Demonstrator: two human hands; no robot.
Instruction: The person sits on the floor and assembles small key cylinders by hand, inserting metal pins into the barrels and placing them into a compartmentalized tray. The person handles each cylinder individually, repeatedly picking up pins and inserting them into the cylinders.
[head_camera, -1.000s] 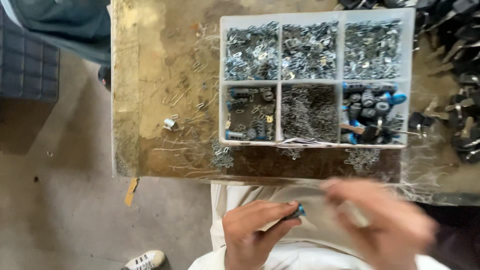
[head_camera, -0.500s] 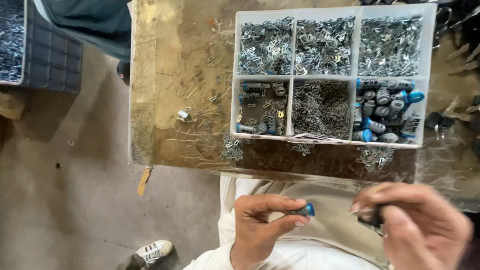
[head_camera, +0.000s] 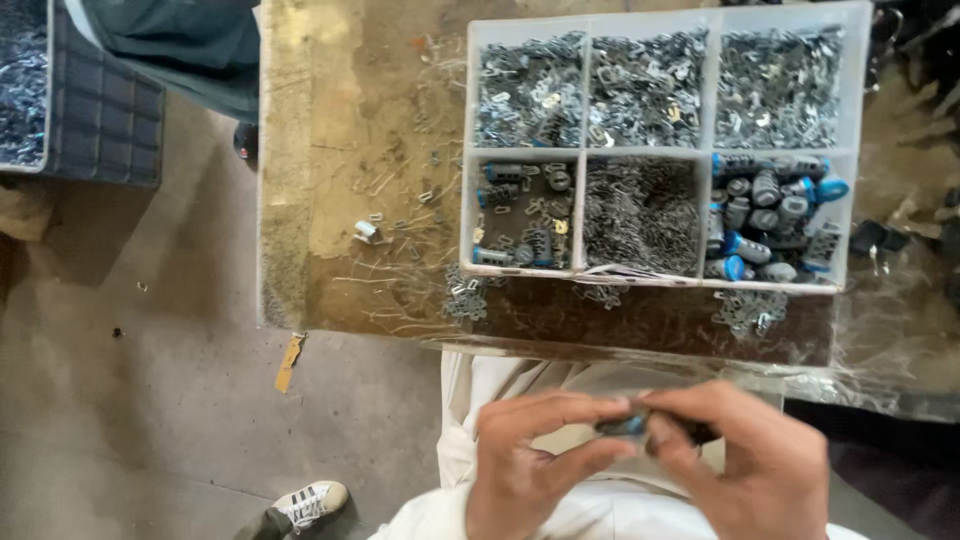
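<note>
My left hand (head_camera: 530, 465) and my right hand (head_camera: 745, 465) meet fingertip to fingertip over my lap, below the table edge. Between them they pinch a small dark part with a blue end (head_camera: 625, 426); most of it is hidden by the fingers. On the table above stands a clear plastic tray (head_camera: 585, 152) with six compartments. The three upper compartments and the lower middle one hold several small metal clips. The lower right one holds grey and blue cylindrical parts (head_camera: 765, 215). The lower left one holds a few dark parts (head_camera: 520, 215).
The worn brown table (head_camera: 345, 150) carries loose wires and clips along its near edge, plus a small white piece (head_camera: 365, 231). A dark crate (head_camera: 95, 110) stands on the concrete floor at left. A white shoe (head_camera: 312, 503) shows below. Dark parts lie at right.
My right hand has moved left to join my left hand, so both now pinch the small blue-tipped part. The view has shifted slightly right.
</note>
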